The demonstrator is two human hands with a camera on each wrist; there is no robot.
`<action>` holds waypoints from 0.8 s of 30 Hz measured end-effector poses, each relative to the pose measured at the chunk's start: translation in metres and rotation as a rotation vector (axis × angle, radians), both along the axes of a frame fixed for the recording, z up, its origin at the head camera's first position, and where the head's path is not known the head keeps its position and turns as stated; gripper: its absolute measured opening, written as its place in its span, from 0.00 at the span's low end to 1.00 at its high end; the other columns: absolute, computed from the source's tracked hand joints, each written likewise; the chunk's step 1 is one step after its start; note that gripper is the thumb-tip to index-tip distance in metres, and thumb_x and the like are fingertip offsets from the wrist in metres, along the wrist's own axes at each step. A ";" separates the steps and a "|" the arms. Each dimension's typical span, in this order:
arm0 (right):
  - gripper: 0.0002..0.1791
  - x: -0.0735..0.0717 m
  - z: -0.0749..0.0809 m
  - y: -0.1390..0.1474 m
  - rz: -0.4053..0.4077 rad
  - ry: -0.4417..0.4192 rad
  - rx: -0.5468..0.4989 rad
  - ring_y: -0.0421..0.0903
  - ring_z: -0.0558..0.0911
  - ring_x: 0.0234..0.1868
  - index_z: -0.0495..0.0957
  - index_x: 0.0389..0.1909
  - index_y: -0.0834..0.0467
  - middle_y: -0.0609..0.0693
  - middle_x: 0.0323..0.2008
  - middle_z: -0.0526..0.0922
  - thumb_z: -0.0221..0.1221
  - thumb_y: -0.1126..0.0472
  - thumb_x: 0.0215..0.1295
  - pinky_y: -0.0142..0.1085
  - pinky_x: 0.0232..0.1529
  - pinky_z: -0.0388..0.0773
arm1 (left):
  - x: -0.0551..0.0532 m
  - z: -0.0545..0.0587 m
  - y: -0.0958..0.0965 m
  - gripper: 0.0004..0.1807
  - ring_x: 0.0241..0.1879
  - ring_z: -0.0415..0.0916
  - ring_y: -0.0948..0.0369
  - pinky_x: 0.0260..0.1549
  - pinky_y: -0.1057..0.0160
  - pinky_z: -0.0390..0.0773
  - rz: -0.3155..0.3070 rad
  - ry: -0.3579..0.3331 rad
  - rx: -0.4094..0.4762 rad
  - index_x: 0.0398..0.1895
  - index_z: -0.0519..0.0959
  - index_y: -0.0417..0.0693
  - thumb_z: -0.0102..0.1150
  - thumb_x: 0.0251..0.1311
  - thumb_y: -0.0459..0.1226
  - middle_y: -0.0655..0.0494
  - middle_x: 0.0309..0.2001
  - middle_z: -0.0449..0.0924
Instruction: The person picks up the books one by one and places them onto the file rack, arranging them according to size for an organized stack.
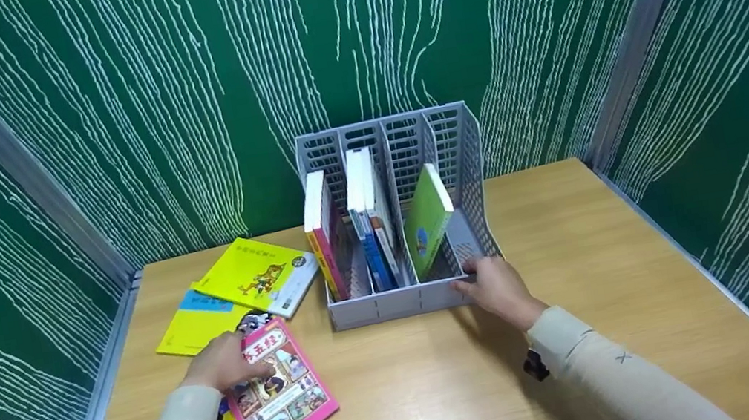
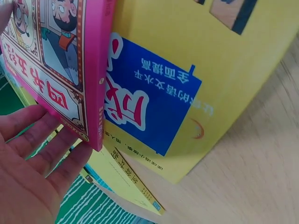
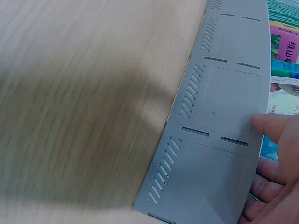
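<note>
The left hand [image 1: 222, 362] has its thumb over the cover of a pink book [image 1: 289, 404] and its fingers tucked behind the book's edge, a grip closed to the book's thickness. That book is at the near left of the table [image 1: 412, 399], overlapping a yellow book with a blue panel [image 2: 154, 102]; whether the two touch is hard to tell. Farther off on the left, a bright yellow book [image 1: 253, 270] partly covers another yellow book with a light blue band [image 1: 193, 325]. The right hand [image 1: 499, 288] holds the near edge of a grey rack [image 1: 397, 305] toward its right end, thumb outside on the front wall and fingers curled over to the inner side, so this grip is closed on the rim. The rack stands at the far middle of the table, divided into four compartments. Books with yellow and pink spines [image 1: 326, 247] stand in the leftmost, books with blue and pale spines [image 1: 372, 233] in the next, and a green book [image 1: 427, 220] leans to the right in the third. Behind the rack rises a green wall [image 1: 281, 187] with wavy white lines.
</note>
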State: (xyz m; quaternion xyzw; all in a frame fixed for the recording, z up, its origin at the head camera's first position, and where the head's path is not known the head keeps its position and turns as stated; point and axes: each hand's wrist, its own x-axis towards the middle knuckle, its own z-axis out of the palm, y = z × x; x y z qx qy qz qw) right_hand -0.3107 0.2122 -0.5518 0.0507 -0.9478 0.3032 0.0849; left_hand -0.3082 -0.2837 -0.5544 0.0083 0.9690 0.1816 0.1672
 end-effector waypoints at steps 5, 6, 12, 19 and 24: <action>0.14 0.001 -0.002 0.001 -0.006 0.036 0.033 0.48 0.78 0.28 0.88 0.34 0.65 0.56 0.29 0.89 0.75 0.56 0.67 0.50 0.34 0.80 | 0.000 0.000 0.002 0.61 0.60 0.76 0.41 0.68 0.33 0.77 -0.028 -0.013 -0.036 0.79 0.68 0.34 0.81 0.50 0.63 0.33 0.66 0.77; 0.14 0.001 -0.002 0.001 -0.006 0.038 0.036 0.48 0.77 0.27 0.88 0.33 0.64 0.55 0.28 0.89 0.75 0.56 0.67 0.49 0.33 0.79 | 0.000 0.000 0.002 0.62 0.64 0.74 0.38 0.70 0.31 0.74 -0.029 -0.018 -0.039 0.81 0.66 0.36 0.81 0.51 0.63 0.30 0.70 0.73; 0.15 0.000 -0.002 0.001 0.001 0.029 0.042 0.48 0.80 0.29 0.89 0.37 0.65 0.57 0.32 0.91 0.75 0.54 0.68 0.49 0.36 0.82 | -0.003 0.001 0.002 0.62 0.72 0.67 0.34 0.75 0.27 0.66 -0.002 -0.059 -0.021 0.84 0.61 0.38 0.81 0.54 0.60 0.26 0.79 0.62; 0.16 -0.001 -0.007 0.004 0.009 0.066 0.073 0.49 0.80 0.26 0.86 0.28 0.60 0.53 0.25 0.88 0.74 0.52 0.68 0.49 0.33 0.81 | -0.005 0.004 -0.001 0.54 0.62 0.74 0.40 0.72 0.32 0.73 0.004 -0.062 -0.045 0.76 0.69 0.30 0.80 0.58 0.58 0.30 0.68 0.75; 0.17 -0.001 -0.008 0.004 0.009 0.070 0.073 0.48 0.79 0.25 0.85 0.27 0.59 0.52 0.23 0.86 0.74 0.51 0.68 0.48 0.31 0.80 | -0.003 0.006 0.000 0.53 0.57 0.75 0.43 0.69 0.34 0.76 0.046 -0.077 -0.029 0.74 0.72 0.31 0.81 0.56 0.58 0.33 0.65 0.78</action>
